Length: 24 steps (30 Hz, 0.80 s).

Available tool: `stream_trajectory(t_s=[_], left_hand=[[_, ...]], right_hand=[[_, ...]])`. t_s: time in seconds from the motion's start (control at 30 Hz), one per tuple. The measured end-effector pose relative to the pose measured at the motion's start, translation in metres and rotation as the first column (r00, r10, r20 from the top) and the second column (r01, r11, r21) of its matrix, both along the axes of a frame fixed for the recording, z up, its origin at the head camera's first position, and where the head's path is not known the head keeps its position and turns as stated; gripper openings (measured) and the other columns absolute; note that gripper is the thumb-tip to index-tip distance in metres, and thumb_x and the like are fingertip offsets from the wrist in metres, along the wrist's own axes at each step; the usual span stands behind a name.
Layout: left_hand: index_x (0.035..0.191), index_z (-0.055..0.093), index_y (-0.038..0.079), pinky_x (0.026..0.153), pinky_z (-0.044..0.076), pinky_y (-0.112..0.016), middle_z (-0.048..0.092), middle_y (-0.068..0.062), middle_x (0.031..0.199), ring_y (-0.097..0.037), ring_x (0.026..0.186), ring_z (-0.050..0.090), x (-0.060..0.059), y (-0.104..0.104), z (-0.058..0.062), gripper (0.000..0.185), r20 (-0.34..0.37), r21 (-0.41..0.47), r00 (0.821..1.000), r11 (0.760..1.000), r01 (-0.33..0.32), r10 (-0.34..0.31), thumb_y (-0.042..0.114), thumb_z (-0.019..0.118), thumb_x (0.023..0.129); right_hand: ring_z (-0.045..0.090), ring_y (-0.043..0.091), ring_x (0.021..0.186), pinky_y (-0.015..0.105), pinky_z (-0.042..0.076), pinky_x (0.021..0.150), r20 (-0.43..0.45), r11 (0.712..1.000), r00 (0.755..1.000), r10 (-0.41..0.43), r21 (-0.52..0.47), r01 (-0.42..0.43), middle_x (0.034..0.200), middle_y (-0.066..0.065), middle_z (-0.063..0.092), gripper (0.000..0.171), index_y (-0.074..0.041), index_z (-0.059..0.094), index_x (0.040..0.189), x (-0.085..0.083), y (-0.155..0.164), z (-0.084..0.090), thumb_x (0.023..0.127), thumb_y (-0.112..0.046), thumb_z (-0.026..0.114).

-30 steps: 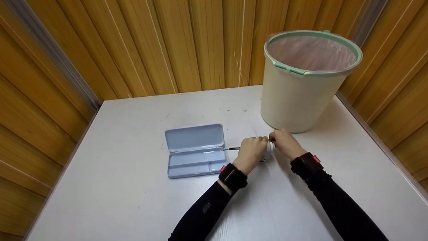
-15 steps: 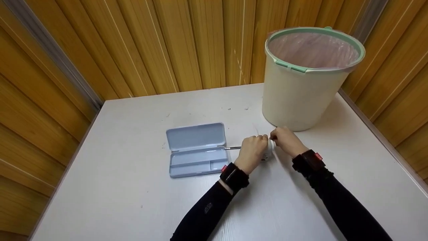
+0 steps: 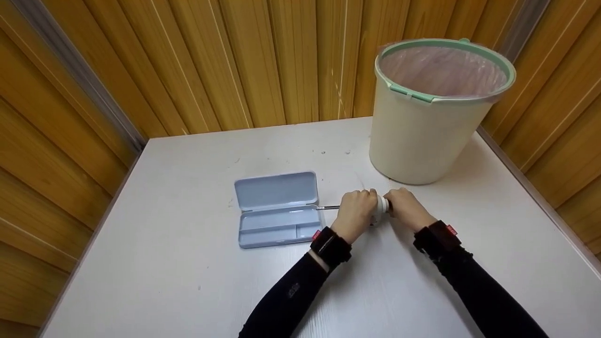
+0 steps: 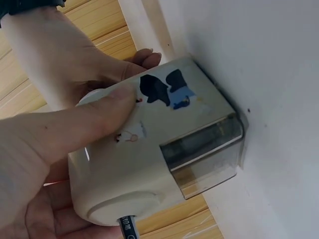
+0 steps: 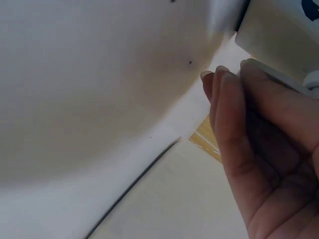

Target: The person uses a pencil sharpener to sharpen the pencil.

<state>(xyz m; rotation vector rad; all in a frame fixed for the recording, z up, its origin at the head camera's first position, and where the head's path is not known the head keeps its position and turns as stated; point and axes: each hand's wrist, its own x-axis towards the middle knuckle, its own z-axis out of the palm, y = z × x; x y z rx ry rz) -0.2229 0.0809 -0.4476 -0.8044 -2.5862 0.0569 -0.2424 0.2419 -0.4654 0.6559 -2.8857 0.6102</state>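
Left hand (image 3: pixel 355 210) is clamping its grip round the pencil sharpener (image 4: pixel 164 149) standing on the worktop (image 3: pixel 188 281), right hand (image 3: pixel 404 208) curling round the crank; judged risks: sharpener sliding under cranking, or pencil (image 3: pixel 327 207) lead snapping if pushed askew.

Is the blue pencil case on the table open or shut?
Open. The pencil case lies flat on the table with its lid folded back, and its compartments show in the head view.
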Motion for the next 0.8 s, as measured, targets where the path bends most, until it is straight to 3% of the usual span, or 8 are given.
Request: stream_trajectory(t_s=[0.2,0.37,0.5,0.63,0.8], left_hand=[[0.095,0.071,0.013,0.056,0.054,-0.026,0.073,0.003,0.081,-0.012,0.067,0.068,0.002,0.001,0.002,0.022,0.027,-0.009,1.000,1.000,-0.009,0.009,0.019,0.079,0.076],[0.098,0.072,0.013,0.056,0.054,-0.026,0.074,0.003,0.082,-0.012,0.068,0.067,0.000,-0.001,0.004,0.025,0.050,-0.015,0.998,0.999,-0.030,0.030,0.019,0.080,0.074],[0.096,0.071,0.014,0.055,0.053,-0.026,0.073,0.003,0.081,-0.012,0.066,0.066,-0.002,-0.001,0.004,0.022,0.055,-0.012,0.998,0.999,-0.041,0.042,0.013,0.077,0.075],[0.094,0.071,0.014,0.055,0.053,-0.026,0.073,0.003,0.079,-0.012,0.066,0.067,-0.003,0.000,0.003,0.018,0.051,-0.001,0.998,0.999,-0.032,0.032,0.011,0.074,0.077],[0.090,0.071,0.015,0.056,0.053,-0.025,0.073,0.004,0.079,-0.012,0.065,0.067,0.001,0.002,0.003,0.014,0.040,0.003,0.999,0.999,-0.033,0.033,0.012,0.074,0.077]], right_hand=[[0.044,0.015,0.058,0.028,0.038,0.057,0.075,1.000,0.997,0.002,-0.017,-0.001,0.059,0.004,0.056,0.018,-0.003,0.058,0.060,0.005,0.006,0.001,0.070,0.007,0.070],[0.044,0.007,0.056,0.022,0.039,0.056,0.135,0.994,0.987,0.091,-0.074,-0.081,0.059,0.002,0.060,0.014,-0.002,0.066,0.065,0.018,0.007,0.006,0.073,0.002,0.077],[0.045,0.001,0.055,0.020,0.041,0.055,0.107,0.985,0.983,0.151,-0.103,-0.140,0.057,0.000,0.062,0.011,-0.004,0.070,0.066,0.027,0.006,0.010,0.073,0.001,0.078],[0.044,0.001,0.057,0.020,0.041,0.057,0.094,0.987,0.985,0.142,-0.085,-0.134,0.057,-0.001,0.061,0.013,-0.004,0.068,0.066,0.031,0.008,0.011,0.072,0.003,0.076],[0.050,0.001,0.059,0.019,0.044,0.060,0.189,0.988,0.974,0.123,-0.120,-0.102,0.064,0.000,0.066,0.007,-0.003,0.070,0.074,0.035,0.015,0.010,0.078,0.002,0.074]])
